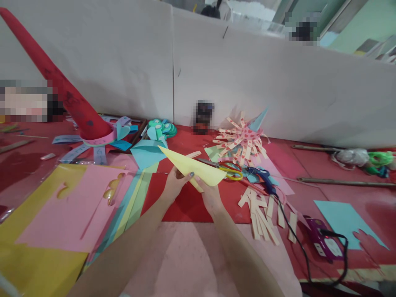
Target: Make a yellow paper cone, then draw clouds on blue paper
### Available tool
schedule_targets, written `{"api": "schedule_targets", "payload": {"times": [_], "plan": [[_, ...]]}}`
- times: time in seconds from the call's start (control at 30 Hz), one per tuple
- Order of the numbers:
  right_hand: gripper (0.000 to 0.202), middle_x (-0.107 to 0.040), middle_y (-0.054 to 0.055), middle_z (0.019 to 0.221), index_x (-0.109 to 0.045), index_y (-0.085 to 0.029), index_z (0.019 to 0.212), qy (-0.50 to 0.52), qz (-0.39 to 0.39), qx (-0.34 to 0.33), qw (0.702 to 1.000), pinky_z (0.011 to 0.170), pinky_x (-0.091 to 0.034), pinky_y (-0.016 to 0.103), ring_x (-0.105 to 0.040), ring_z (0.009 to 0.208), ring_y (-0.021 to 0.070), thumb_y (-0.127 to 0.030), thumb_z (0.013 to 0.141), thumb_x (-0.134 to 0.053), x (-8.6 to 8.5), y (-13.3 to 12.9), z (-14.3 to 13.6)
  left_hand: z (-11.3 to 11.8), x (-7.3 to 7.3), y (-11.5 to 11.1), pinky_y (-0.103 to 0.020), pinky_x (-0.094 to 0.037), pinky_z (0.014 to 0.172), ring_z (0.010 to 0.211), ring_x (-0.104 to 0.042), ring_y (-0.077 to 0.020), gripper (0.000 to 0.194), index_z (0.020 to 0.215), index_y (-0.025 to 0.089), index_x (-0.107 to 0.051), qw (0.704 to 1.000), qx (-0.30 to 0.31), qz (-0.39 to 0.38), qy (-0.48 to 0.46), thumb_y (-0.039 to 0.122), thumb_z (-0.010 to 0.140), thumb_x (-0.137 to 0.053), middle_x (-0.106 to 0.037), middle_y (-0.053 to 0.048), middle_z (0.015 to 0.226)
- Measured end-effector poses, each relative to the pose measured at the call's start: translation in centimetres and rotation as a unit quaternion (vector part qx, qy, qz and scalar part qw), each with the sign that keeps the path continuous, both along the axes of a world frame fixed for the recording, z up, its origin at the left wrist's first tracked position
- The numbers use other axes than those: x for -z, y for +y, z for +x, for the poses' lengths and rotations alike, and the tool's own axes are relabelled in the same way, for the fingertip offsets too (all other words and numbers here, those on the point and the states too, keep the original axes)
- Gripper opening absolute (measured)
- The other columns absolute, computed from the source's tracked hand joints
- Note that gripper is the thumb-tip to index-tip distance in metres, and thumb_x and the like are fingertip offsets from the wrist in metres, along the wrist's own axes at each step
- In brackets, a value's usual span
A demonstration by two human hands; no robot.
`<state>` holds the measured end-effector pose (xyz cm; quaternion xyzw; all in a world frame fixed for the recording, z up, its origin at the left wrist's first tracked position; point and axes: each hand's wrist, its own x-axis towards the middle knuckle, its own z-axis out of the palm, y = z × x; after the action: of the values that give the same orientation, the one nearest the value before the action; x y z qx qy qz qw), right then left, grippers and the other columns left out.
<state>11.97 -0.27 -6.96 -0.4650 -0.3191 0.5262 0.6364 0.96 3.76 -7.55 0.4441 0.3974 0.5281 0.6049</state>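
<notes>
A sheet of pale yellow paper (194, 165), rolled into a cone with its tip toward the upper left, is held above a red sheet (192, 210). My left hand (175, 183) grips it near the narrow part, thumb on the front. Around the wider end, my right hand (210, 194) closes with its thumb on the lower edge. Just beyond the cone's wide end lie yellow-handled scissors (232, 174) and red-handled scissors (230, 166). A blue glue gun (266, 179) rests to their right, its nozzle toward the cone.
Cream paper strips (260, 218) lie right of the red sheet. A purple power strip (323, 239) with a black cord is farther right. A tall red paper cone (74, 103) stands left; a heart-patterned paper piece (250, 136) sits behind. Pink paper (71, 210) covers the left side.
</notes>
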Motion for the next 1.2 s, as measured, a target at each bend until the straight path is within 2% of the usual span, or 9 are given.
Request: {"api": "schedule_targets", "payload": {"times": [0.13,0.4,0.73,0.9,1.07,1.2], "plan": [[0.048,-0.058,0.004,0.118,-0.058,-0.020,0.110,0.006,-0.004,-0.016,1.000,0.096,-0.041,0.041,-0.051,0.111,0.0233,-0.032,0.065,-0.067,-0.3,-0.4,0.2,0.0,-0.1,-0.1,-0.039,-0.047,0.085,0.096,-0.059,-0.0231,0.041,0.095,0.017,-0.055,1.000,-0.001,-0.007,0.008,0.028,0.059,-0.072,-0.065,-0.008,0.103],[0.051,-0.061,0.006,0.112,-0.059,-0.018,0.109,-0.017,0.001,0.015,1.000,0.092,-0.044,0.040,-0.055,0.106,0.0245,-0.033,0.061,-0.069,0.4,0.2,-0.1,0.0,0.0,0.0,-0.041,-0.046,0.087,0.095,-0.060,-0.0236,0.042,0.095,0.018,-0.054,1.000,-0.007,-0.007,0.018,0.029,0.059,-0.072,-0.065,-0.008,0.102],[0.050,-0.059,0.006,0.117,-0.056,-0.019,0.113,0.007,0.007,0.008,1.000,0.096,-0.040,0.040,-0.052,0.110,0.0237,-0.033,0.066,-0.066,0.5,-0.7,-0.3,-0.2,-0.1,0.0,-0.040,-0.047,0.086,0.097,-0.058,-0.0236,0.045,0.101,0.018,-0.053,1.000,0.015,0.007,0.024,0.030,0.061,-0.070,-0.064,-0.008,0.105],[0.043,-0.060,0.003,0.115,-0.059,-0.020,0.107,0.020,0.002,-0.006,1.000,0.097,-0.041,0.039,-0.053,0.109,0.0222,-0.031,0.066,-0.067,0.2,-0.5,-0.1,-0.1,0.1,0.0,-0.039,-0.047,0.086,0.096,-0.059,-0.0236,0.043,0.098,0.019,-0.055,1.000,0.014,0.012,0.007,0.029,0.059,-0.071,-0.064,-0.007,0.103],[0.041,-0.065,0.006,0.106,-0.064,-0.016,0.099,-0.015,-0.037,0.029,0.999,0.091,-0.045,0.038,-0.057,0.103,0.0236,-0.033,0.062,-0.069,0.3,-0.5,0.0,0.0,-0.2,0.1,-0.039,-0.048,0.084,0.095,-0.059,-0.0240,0.043,0.096,0.019,-0.055,1.000,-0.021,0.005,0.003,0.030,0.058,-0.072,-0.065,-0.008,0.102],[0.036,-0.067,0.007,0.098,-0.067,-0.013,0.090,0.014,-0.063,0.055,0.996,0.085,-0.048,0.037,-0.060,0.097,0.0245,-0.033,0.061,-0.071,0.9,-0.2,0.4,0.1,-0.2,0.2,-0.037,-0.047,0.086,0.099,-0.058,-0.0235,0.048,0.100,0.019,-0.056,0.999,-0.031,0.011,-0.021,0.031,0.057,-0.073,-0.063,-0.007,0.106]]}}
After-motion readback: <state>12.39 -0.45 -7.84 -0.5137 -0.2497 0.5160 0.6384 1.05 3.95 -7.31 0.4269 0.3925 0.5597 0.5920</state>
